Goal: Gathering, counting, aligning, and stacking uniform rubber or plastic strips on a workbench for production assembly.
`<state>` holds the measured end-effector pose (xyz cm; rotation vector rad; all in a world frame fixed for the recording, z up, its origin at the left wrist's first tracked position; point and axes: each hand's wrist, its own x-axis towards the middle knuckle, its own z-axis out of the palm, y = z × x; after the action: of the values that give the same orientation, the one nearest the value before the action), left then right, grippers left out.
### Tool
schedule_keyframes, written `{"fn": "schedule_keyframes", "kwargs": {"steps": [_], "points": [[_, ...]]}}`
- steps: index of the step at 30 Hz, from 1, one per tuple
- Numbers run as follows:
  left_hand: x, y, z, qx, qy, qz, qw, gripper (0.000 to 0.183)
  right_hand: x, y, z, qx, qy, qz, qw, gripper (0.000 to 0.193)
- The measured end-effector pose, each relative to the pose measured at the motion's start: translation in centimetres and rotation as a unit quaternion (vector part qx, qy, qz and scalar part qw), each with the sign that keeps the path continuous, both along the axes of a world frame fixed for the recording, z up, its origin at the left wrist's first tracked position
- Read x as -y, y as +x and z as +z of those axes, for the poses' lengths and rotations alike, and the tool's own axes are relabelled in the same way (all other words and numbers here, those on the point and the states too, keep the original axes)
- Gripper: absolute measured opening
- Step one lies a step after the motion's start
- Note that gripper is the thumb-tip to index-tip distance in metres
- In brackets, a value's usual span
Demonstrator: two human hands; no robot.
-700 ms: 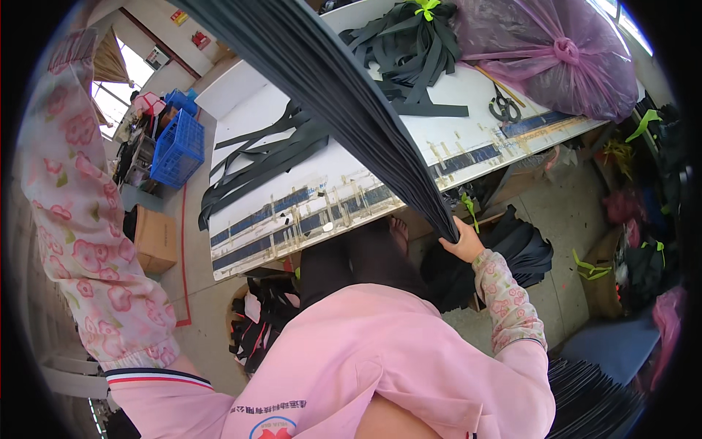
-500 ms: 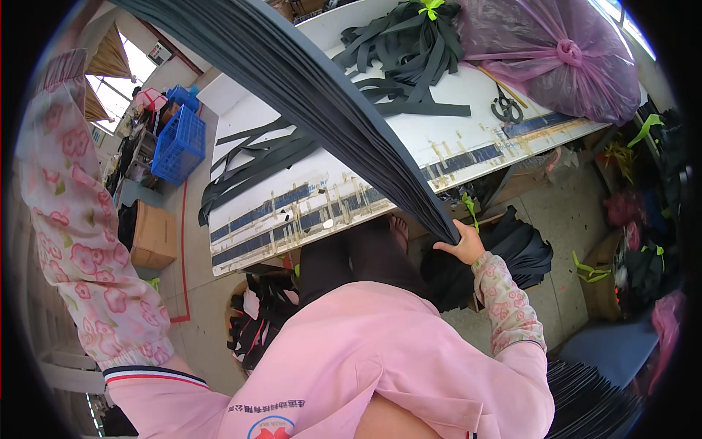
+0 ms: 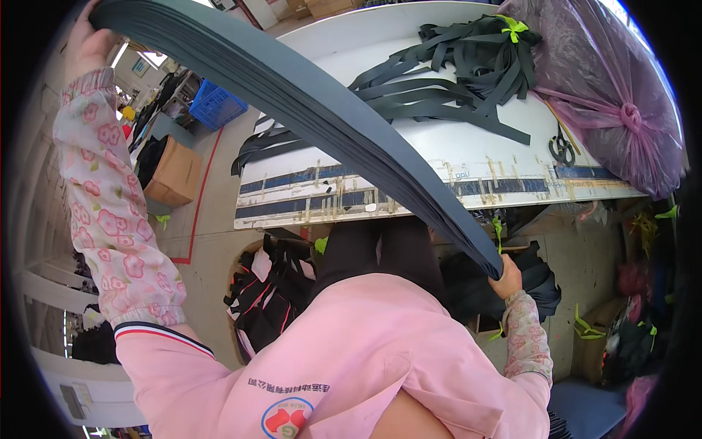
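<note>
Nearest the camera, at six o'clock, was the person's pink top, with floral sleeves running out along both arms. At about four o'clock the right hand (image 3: 507, 275) was down low, its grip closed tight around the lower end of a thick bundle of dark grey straps (image 3: 307, 110). The bundle stretched taut from there, up and across toward eleven o'clock, where the left hand (image 3: 86, 45) was raised high with its grip wrapped over the top end, fingers curled round the edge. Held that way, the bundle hung in the air above the front edge of the desk (image 3: 468, 157), touching nothing but the two hands.

Below the right hand, a dark heap of more straps (image 3: 537, 282) lay on the floor. At eight o'clock a pile of black pieces with red trim (image 3: 263, 293) sat on the floor too.

Farther off, on the white desk at one o'clock, lay a loose tangle of dark straps (image 3: 468, 66) tied with a green band, scissors (image 3: 561, 150) at two o'clock, and a knotted purple bag (image 3: 614, 95) beside them. At ten o'clock stood a cardboard box (image 3: 174, 174) and, beyond it, a blue crate (image 3: 216, 106).
</note>
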<state>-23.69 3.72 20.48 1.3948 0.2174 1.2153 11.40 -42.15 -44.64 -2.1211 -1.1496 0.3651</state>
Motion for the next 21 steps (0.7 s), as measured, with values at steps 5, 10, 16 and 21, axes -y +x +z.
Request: {"fn": "schedule_keyframes", "kwargs": {"steps": [5,10,16,21], "points": [[-9.2,-8.7,-4.4,0.042,-0.032,0.017,0.998,0.011,-1.1,2.9,3.2,0.047,-0.081,0.013,0.996,0.051],[-12.8,-17.4,-11.9,0.077,-0.087,-0.049,0.992,0.009,-1.9,7.4,6.7,0.126,-0.096,0.069,0.985,0.055],[-14.3,-20.7,-34.0,0.17,-0.108,0.099,0.974,0.019,-6.2,16.1,14.5,0.237,-0.187,0.076,0.951,0.056],[-14.8,-21.7,-49.5,0.306,-0.237,0.093,0.917,0.01,-12.7,19.6,16.0,0.294,-0.265,0.118,0.911,0.049]]}}
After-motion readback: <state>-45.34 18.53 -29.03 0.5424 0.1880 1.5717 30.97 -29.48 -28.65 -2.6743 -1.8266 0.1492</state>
